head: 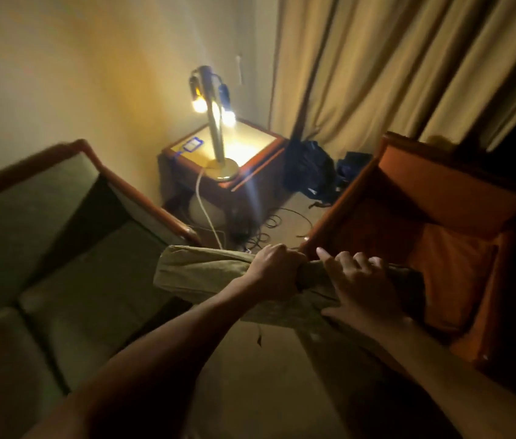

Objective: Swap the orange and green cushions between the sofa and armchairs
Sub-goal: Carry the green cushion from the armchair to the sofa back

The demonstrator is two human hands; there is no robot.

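Both hands hold a green cushion [206,270] at the orange armchair's [440,198] front corner: left hand [274,272] clamped, right hand [361,286] fingers spread on top.

The green cushion [206,274] is half hidden under both forearms. The sofa [44,248] runs off the left edge, and the dark bags [310,172] by the curtain are too dim to identify.

Side table [252,139]: lit lamp [215,122], blue-edged card [191,144] on top.
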